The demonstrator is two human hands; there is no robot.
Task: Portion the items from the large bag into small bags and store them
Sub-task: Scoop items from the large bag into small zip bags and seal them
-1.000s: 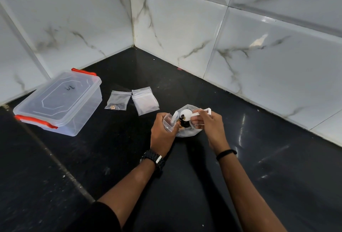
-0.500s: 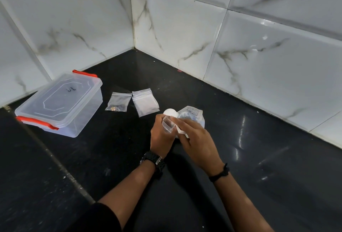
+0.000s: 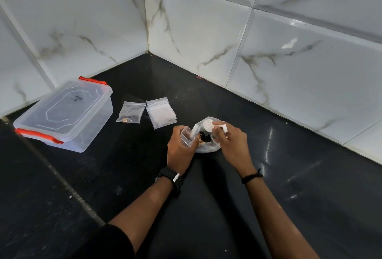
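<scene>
Scoop (image 3: 209, 125) back over large bag (image 3: 206, 147) — handle pointing right.

scoop (image 3: 208, 125) back over large bag (image 3: 207, 147)

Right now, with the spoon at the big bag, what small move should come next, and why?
Probably dip the white spoon, held by the right hand, into the large bag: the left hand holds a small zip bag that looks empty.
</scene>
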